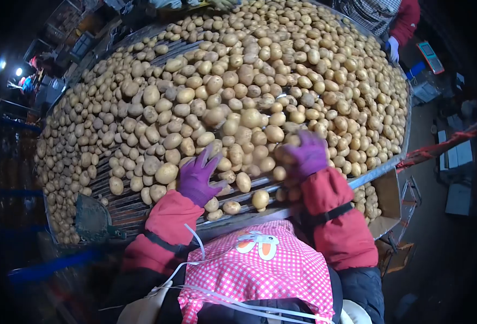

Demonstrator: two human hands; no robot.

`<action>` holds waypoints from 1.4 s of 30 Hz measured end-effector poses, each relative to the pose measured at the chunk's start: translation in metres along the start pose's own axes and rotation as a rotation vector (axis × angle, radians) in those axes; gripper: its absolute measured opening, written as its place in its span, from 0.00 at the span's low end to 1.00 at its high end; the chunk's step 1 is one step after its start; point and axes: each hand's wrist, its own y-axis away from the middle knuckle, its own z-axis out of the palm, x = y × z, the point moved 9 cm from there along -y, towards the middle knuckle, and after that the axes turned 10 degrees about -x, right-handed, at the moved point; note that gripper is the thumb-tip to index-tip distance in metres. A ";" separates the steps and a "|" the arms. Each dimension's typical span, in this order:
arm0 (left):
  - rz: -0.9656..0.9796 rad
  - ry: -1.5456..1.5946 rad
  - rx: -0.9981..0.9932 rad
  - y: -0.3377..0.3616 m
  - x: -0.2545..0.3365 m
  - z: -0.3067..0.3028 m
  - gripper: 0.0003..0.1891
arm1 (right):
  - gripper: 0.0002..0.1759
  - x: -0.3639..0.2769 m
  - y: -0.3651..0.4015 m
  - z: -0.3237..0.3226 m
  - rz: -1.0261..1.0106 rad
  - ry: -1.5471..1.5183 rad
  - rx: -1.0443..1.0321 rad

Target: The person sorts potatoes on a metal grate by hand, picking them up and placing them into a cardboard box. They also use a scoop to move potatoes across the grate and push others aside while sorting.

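- Here, reaches with both purple-gloved hands into a broad spread of potatoes (251,117), heaped across a slatted table (124,208).
- Holds the left hand (198,175) unclenched, fingers splayed and thumb apart, among potatoes near the table's close edge; shows nothing gripped in it.
- Lays the right hand (307,154) over potatoes farther right, fingers spread but blurred, with a potato (284,155) just beside or under them; cannot tell whether it is grasped.
- Has a few loose potatoes lying between the two hands on the bare slats, close to the edge.
- Shows red sleeves on both forearms, with a black strap (333,214) around the right one, and a pink checked apron (257,264) with a rabbit figure below the table edge.
- Has a dark green metal piece (93,217) at the table's left near corner, and a cardboard box (390,202) holding more potatoes beyond the rim on the right.
- Shows, at upper right, a co-worker's gloved hand (393,49) at the table's far edge, near a device with a teal screen (430,58) and a blue cylinder (415,70).
- Shows another gloved hand (225,4) at the top, partly cut off.
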 end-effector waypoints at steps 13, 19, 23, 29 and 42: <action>0.323 0.019 0.204 -0.107 0.041 -0.072 0.27 | 0.38 0.001 -0.092 0.038 0.142 -0.060 -0.164; 0.164 -0.307 -0.290 -0.194 0.062 -0.001 0.33 | 0.25 0.025 -0.056 0.008 0.007 -0.718 0.191; 0.228 0.076 -0.197 -0.195 0.046 0.000 0.33 | 0.34 0.054 0.012 0.029 0.164 -2.092 0.043; 0.318 1.463 -0.398 -0.150 0.114 -0.014 0.40 | 0.30 0.075 0.080 0.045 0.068 -2.497 0.531; 0.400 1.106 -0.957 -0.072 0.341 0.155 0.39 | 0.24 0.143 0.465 0.151 0.566 -2.482 1.162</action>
